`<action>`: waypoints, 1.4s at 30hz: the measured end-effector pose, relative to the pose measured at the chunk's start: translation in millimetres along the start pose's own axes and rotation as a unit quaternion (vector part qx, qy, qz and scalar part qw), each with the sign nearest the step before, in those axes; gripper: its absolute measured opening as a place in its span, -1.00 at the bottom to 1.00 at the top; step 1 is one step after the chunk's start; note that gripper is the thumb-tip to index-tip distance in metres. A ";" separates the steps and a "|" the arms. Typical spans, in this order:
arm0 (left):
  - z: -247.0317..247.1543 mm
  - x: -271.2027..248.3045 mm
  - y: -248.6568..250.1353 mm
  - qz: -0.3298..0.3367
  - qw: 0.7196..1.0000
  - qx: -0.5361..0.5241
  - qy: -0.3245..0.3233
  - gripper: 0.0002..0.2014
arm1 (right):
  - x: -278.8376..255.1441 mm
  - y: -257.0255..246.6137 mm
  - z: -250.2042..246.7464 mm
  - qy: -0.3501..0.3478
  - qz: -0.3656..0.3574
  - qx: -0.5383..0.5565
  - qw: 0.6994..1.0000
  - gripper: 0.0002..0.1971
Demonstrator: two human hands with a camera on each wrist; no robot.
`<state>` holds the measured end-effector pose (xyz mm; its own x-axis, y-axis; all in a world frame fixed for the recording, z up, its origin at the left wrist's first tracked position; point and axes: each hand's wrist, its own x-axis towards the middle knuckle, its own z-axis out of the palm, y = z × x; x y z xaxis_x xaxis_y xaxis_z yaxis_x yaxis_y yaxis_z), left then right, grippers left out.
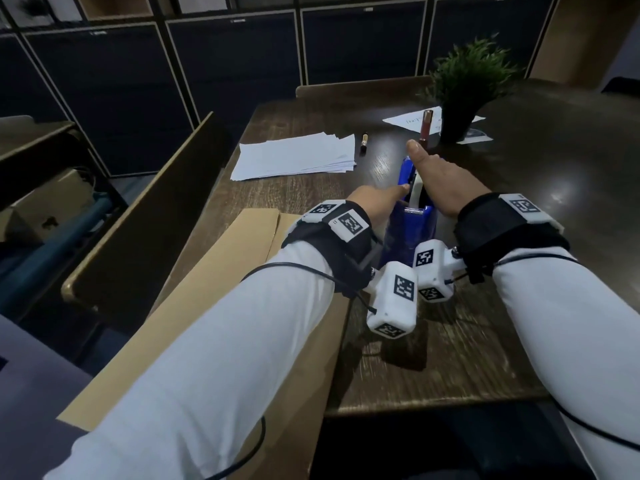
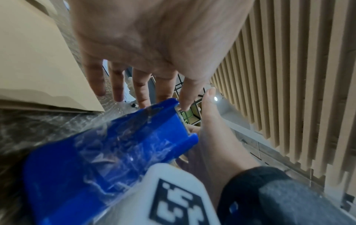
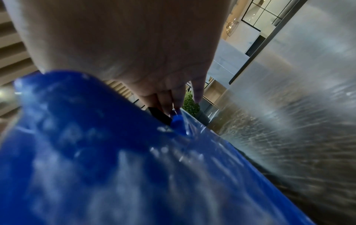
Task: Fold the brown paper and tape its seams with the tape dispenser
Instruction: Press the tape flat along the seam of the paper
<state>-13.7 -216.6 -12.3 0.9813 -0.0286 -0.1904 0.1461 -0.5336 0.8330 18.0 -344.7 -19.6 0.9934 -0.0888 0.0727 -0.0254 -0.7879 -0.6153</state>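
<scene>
Head view has both hands at the blue dispenser [image 1: 410, 233], which stands on the dark wooden table [image 1: 519, 202] about mid-table, a bit toward the near edge. Left hand [image 1: 377, 202] sits against its left side, right hand [image 1: 446, 181] against its right side with the thumb sticking out toward the far edge. So basically the dispenser is sandwiched between the two palms.

Left wrist view shows the left hand [image 2: 154, 45] with fingers [image 2: 142, 91] spread and pretty much straight, not wrapped round anything, tips near the top of the dispenser [image 2: 108, 152]. Right wrist view is blurry, but the right hand [image 3: 134, 53] lies flat along the dispenser [image 3: 115, 159], fingers extended forward, tips at a small blue knob on it. Can't really tell how firm the contact is.

Brown paper [image 1: 214, 306] lies folded along the table's left edge and runs off the near edge, just beside the dispenser, partly under the left sleeve.

Other stuff: stack of white sheets [image 1: 294, 155] toward the far left part of the table, a marker [image 1: 364, 143] beside it, a potted plant [image 1: 464, 88] near the far edge standing on more paper, and a small reddish tube [image 1: 425, 128] next to the pot.
</scene>
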 end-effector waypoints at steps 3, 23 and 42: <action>2.8 3.9 -0.6 0.002 1.000 -0.027 0.005 -0.46 | 0.5 -1.0 -3.2 0.000 0.009 -0.013 1.000 -0.09; -1.8 6.8 -3.5 -0.015 0.986 -0.166 -0.031 -0.14 | -3.7 -3.3 -18.9 -0.007 -0.025 -0.078 0.997 -0.12; 3.3 -18.8 -24.9 -0.002 0.970 -0.232 -0.075 -0.81 | -5.9 -7.0 -17.6 -0.011 -0.010 -0.074 0.997 -0.12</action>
<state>-36.1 -205.6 -31.2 0.9563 -0.1689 -0.2385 0.2247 -0.0971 0.9696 10.4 -349.4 -2.0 0.9960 -0.0597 0.0660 -0.0197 -0.8712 -0.4905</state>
